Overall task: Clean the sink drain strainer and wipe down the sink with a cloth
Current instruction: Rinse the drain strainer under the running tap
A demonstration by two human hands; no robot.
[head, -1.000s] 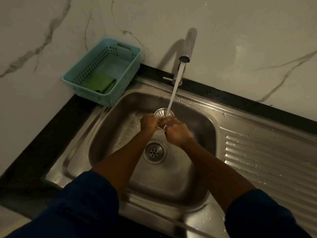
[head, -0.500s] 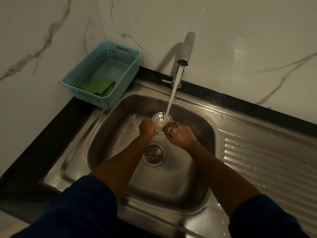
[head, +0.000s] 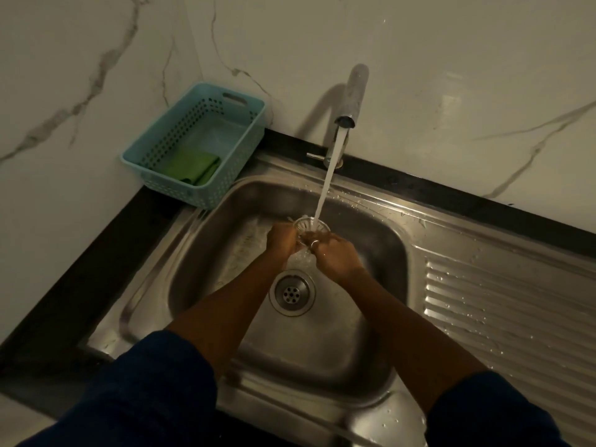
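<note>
Dim room, white marble-veined wall (head: 451,75) meeting at a corner. Black surface (head: 80,253) carries a stainless sink (head: 371,366) with a ribbed draining board (head: 509,311) to the right, speckled with droplets. In the corner, a pale blue perforated basket (head: 225,175) stands on the surface, touching the sink's rim; a folded green cloth (head: 190,167) lies in its near end. Tap (head: 353,98) is mounted at the back edge, water stream (head: 325,188) running.

Open drain (head: 292,293) sits in the basin floor, strainer out of it. Strainer (head: 309,224) is held up above the basin, just behind the drain, directly under the stream; water splashes off below it.

Left hand (head: 282,238) is closed on the strainer's left side, fingers (head: 292,233) curled around it. Right hand (head: 335,256) is closed on the right side, a ring (head: 315,243) on one finger. Both hands touch the strainer and nearly meet beneath it; exact grip under the water is blurred. Dark blue sleeves (head: 154,391) are pushed up at the forearms.
</note>
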